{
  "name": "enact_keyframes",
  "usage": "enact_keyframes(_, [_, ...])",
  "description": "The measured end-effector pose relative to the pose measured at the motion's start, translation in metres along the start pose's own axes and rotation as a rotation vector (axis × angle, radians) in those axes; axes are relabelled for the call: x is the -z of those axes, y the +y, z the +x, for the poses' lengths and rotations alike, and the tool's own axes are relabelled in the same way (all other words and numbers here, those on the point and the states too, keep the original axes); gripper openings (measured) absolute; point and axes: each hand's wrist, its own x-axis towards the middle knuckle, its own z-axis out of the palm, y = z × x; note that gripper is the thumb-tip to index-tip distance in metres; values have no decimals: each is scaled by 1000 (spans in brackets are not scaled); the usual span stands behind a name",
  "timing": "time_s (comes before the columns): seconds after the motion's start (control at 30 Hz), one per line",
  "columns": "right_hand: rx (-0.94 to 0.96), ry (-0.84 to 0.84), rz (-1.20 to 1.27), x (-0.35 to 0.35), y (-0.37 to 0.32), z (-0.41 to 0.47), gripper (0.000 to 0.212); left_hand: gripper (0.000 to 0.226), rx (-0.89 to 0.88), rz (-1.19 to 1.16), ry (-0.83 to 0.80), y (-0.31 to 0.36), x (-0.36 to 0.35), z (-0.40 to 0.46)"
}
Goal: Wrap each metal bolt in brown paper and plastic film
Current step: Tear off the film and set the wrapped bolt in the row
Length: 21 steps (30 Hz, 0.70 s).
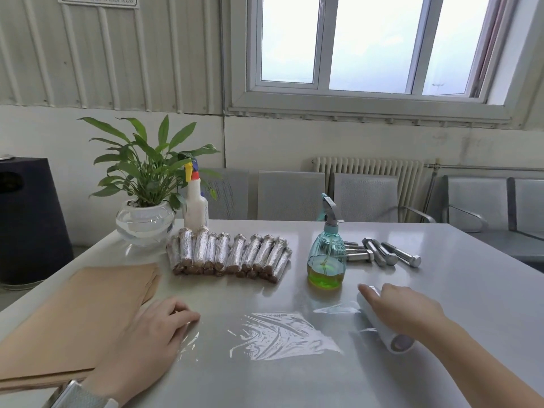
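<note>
Honestly, the clear crinkly plastic film sheet (282, 334) lies stretched between both hands. Left hand (159, 322) pins its edge to the grey table (441, 304), fingers loosely curled; right hand (403, 310) rests fairly flat on the white film roll (382, 325). Bare steel bolts (385, 253) wait beyond the right hand. Film could bunch or cling to itself if either hand slips.

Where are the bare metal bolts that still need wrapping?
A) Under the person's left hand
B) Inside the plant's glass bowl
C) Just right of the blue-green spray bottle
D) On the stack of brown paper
C: the unwrapped bolts lie on the table directly to the right of the blue-green spray bottle, at the back of the table behind the right hand on the film roll.
</note>
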Motion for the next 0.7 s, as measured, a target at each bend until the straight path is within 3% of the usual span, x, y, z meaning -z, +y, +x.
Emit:
enact_keyframes(0.17, [15,2,-17,2,-5,-5,44,17,82,-154,-11,-2,-1,1])
enact_keyframes(0.27, [18,-45,-16,6,-9,-9,39,22,196,-341,29,-2,2,0])
enact_keyframes(0.37, [56,-113,-84,10,-12,-12,27,26,257,-369,77,-4,4,0])
enact_keyframes(0.5, [13,-114,-117,15,-23,-17,43,21,271,-373,73,-1,9,-1])
enact_keyframes(0.6, [34,99,-248,29,-51,-31,54,14,244,-362,76,5,12,0])
enact_keyframes(0.7, [383,352,-239,50,-119,-54,47,9,220,-323,71,1,11,2])
